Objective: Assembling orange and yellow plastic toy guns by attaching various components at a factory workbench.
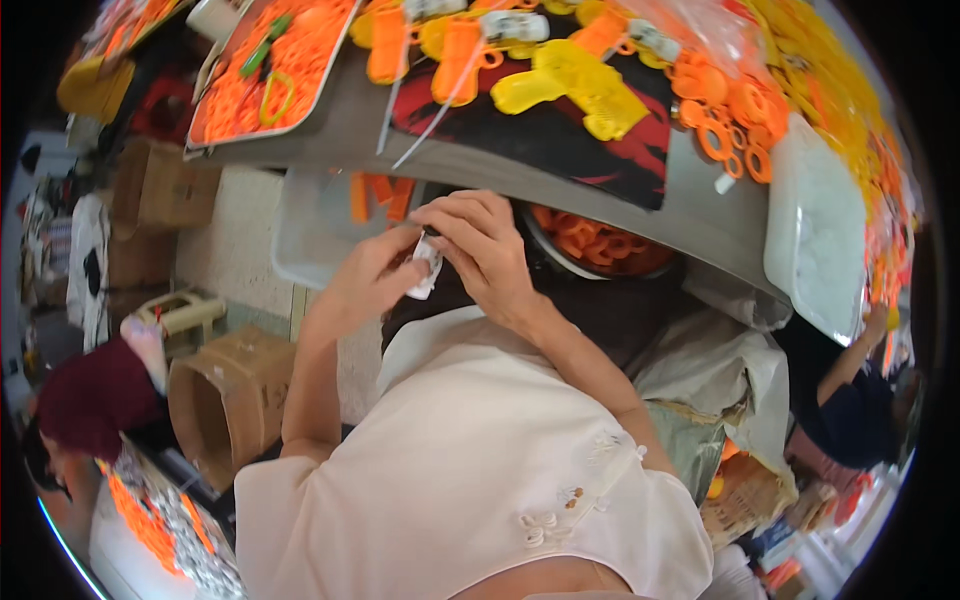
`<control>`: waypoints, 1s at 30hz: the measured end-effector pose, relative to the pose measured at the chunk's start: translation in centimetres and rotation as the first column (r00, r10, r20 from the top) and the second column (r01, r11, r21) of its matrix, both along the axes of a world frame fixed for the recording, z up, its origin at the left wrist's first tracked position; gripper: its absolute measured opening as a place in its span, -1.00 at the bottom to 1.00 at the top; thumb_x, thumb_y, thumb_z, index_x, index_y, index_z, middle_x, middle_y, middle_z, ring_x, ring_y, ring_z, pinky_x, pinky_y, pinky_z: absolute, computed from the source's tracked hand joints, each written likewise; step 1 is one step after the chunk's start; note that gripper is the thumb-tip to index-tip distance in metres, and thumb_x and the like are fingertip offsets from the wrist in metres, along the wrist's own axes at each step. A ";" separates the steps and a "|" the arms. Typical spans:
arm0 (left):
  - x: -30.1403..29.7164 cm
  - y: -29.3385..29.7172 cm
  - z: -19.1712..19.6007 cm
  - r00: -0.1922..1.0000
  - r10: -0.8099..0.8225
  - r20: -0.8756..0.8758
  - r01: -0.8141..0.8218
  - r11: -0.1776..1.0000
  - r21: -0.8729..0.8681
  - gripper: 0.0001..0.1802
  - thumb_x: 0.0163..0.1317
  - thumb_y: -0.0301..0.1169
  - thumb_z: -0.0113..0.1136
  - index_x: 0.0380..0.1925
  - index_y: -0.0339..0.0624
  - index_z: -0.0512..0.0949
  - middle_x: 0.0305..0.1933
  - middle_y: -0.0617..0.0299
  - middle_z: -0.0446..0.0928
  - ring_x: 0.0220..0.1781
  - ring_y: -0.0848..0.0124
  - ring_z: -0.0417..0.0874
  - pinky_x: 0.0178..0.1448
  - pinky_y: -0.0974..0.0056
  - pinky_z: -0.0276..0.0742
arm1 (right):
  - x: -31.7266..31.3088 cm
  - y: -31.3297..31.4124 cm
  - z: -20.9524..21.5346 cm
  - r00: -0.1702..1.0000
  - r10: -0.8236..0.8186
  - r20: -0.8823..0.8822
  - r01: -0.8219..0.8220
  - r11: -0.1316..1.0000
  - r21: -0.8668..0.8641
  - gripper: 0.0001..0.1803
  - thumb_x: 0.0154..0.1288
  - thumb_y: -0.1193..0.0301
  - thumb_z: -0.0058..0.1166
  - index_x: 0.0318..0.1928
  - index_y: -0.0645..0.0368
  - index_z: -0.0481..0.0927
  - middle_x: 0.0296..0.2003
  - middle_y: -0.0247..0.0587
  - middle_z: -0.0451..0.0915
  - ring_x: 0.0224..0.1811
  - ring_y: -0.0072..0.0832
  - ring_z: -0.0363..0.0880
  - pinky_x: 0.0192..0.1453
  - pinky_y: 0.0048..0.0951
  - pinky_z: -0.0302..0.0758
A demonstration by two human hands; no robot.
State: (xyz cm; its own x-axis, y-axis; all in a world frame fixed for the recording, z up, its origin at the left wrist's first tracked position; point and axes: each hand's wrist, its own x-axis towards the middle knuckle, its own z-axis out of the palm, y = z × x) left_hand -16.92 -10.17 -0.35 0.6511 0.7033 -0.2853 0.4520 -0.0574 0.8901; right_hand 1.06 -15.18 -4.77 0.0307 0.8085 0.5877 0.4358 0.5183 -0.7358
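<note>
Cream-white garment [470, 470] with small stitched bows is filling the lower centre, nearest the lens. Above it both hands are meeting just under the front edge of the grey desk [690, 215]. Left hand [372, 275] is pinching a small white piece [426, 268] with fingers closed narrow on it; right hand [487, 250] is curling over the same piece from above, fingertips touching it, and it seems to be pressing something thin against it, though the detail is too small to tell. Behind the hands, a round metal bowl [600, 250] is holding orange plastic parts, and a clear bin [320, 230] is sitting below the desk edge with a few orange strips. On the desk, yellow plastic parts [590, 85] are lying on a red-and-black cloth [560, 140], orange rings [730, 115] are spreading to the right, and a tray [275, 65] of orange rings is sitting at the left. Cardboard box [225, 395] is lying on its side on the floor, left.
</note>
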 end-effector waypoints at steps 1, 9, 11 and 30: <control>0.6 -0.2 0.5 0.999 -0.037 0.010 0.037 0.999 0.006 -0.70 0.26 -0.36 0.13 -0.13 -0.39 0.53 -0.35 0.13 0.51 -0.31 0.44 0.52 -0.21 0.31 0.43 | 0.3 -0.5 0.3 0.975 0.059 -0.214 -0.078 0.994 -0.081 -0.73 0.24 0.53 0.14 -0.02 0.19 0.66 0.04 -0.20 0.57 0.09 -0.25 0.47 0.20 -0.28 0.35; 6.4 8.0 6.1 0.970 -0.124 0.208 0.089 0.981 0.171 -0.81 0.31 -0.36 0.21 -0.22 -0.26 0.64 -0.45 0.20 0.56 -0.38 0.48 0.59 -0.23 0.36 0.46 | 7.3 -2.4 3.7 0.658 0.161 -0.736 -0.252 0.968 -0.014 -0.59 0.50 0.15 -0.10 -0.12 0.29 0.57 -0.27 -0.09 0.68 0.24 -0.01 0.50 0.57 0.09 -0.10; 11.8 10.0 4.7 0.965 -0.077 0.252 -0.078 0.829 0.554 -0.84 0.31 -0.39 0.18 -0.21 -0.22 0.64 -0.41 0.21 0.57 -0.34 0.43 0.60 -0.23 0.36 0.47 | 9.1 -3.0 4.8 0.537 0.150 -0.830 -0.255 0.967 0.010 -0.64 0.51 0.17 -0.10 -0.12 0.26 0.52 -0.49 -0.27 0.57 -0.22 -0.27 0.62 0.56 0.07 -0.02; 20.1 11.8 -0.9 0.963 -0.152 0.224 -0.016 0.794 0.608 -0.45 0.12 -0.44 0.29 0.14 -0.22 0.36 0.04 -0.01 0.50 0.11 0.05 0.53 0.19 0.11 0.43 | 19.5 4.5 4.5 0.980 -0.190 0.063 0.186 0.743 -0.644 -0.86 0.32 0.43 0.15 -0.23 0.27 0.62 -0.52 -0.34 0.62 -0.48 -0.68 0.55 -0.40 -0.60 0.44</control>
